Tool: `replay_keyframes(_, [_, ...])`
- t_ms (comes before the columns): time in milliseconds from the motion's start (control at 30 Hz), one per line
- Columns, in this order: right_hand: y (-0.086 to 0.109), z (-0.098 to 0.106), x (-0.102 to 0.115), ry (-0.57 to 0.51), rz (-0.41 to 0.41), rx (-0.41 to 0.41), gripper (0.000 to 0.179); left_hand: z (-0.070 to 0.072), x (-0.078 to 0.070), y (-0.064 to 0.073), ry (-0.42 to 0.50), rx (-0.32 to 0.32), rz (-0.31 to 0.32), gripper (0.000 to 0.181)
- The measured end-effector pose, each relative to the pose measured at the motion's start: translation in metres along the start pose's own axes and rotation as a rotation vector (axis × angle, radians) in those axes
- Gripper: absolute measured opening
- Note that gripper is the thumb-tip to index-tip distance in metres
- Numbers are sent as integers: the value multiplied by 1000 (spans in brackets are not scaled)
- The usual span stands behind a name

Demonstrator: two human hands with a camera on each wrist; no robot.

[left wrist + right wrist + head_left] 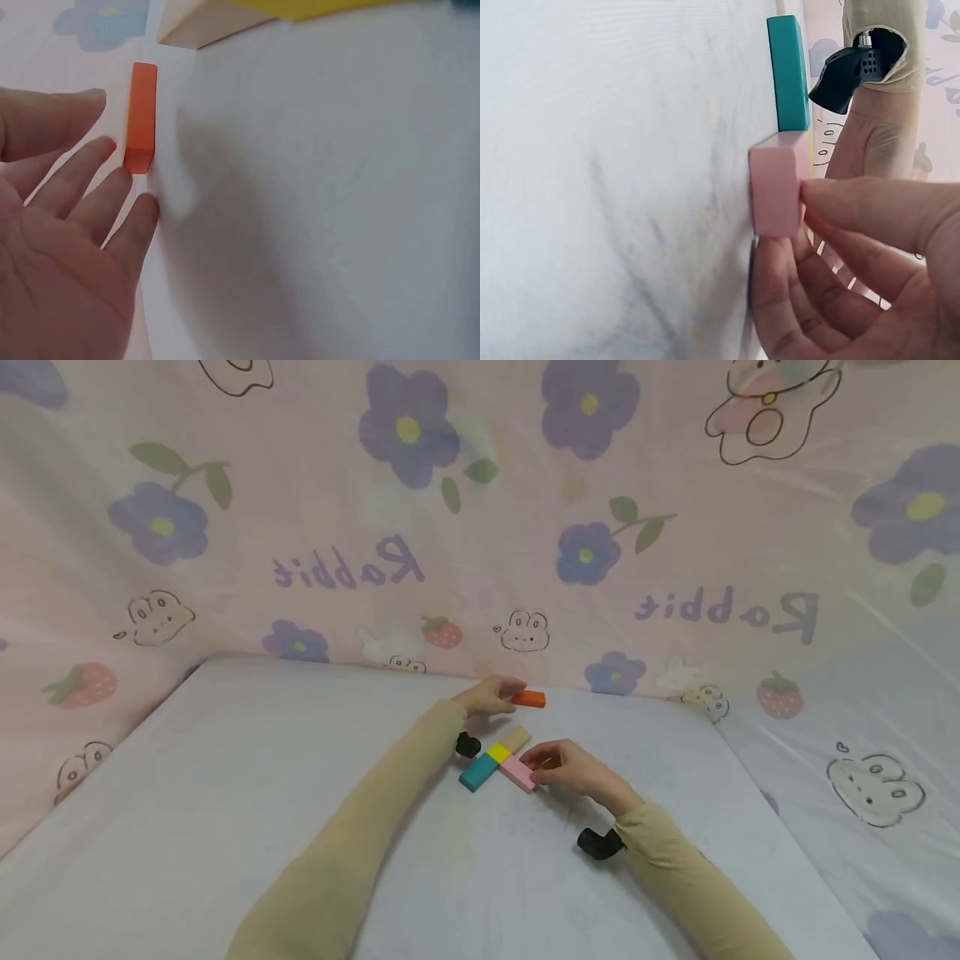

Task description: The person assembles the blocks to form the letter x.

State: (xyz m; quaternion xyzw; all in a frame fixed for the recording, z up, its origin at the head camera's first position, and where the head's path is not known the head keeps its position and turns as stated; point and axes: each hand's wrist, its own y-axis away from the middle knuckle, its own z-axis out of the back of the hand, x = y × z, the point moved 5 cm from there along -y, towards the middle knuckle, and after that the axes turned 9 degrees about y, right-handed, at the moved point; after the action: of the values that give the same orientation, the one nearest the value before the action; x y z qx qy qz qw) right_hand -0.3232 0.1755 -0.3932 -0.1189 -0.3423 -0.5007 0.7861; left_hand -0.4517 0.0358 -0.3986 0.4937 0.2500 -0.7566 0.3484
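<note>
My left hand [487, 697] reaches to an orange block [531, 699] near the back edge of the table. In the left wrist view its thumb and fingers are spread beside the orange block [141, 112], with nothing gripped. My right hand [573, 768] has its thumb and fingers on a pink block [517, 773]. The right wrist view shows the thumb on one face of the pink block [776, 187] and the fingers at its end. The pink block adjoins a yellow block [498, 753]. A teal block [477, 772] and a plain wooden block [516, 740] extend from opposite sides of the yellow one.
A white-covered table [225, 793] carries the blocks. Behind it hangs a pale curtain [495, 527] printed with flowers and rabbits. A black wrist camera [468, 745] sits close to the teal block, and another black camera [598, 843] is under the right wrist.
</note>
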Motion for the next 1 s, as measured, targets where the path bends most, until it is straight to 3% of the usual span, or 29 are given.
replay_keyframes(233, [-3, -5, -9, 3, 12, 3, 28, -6, -1, 1, -83, -8, -3, 54])
replay_keyframes(467, [-4, -1, -6, 26, -3, -6, 29, -2, 0, 3, -154, -1, 74, 61])
replay_keyframes(700, [-3, 0, -5, 16, -4, 7, 29, 0, -2, 7, -163, 37, 93, 65])
replay_keyframes(1000, [-4, -1, -6, 9, 1, 8, 28, 4, -10, 23, -171, 83, 121, 64])
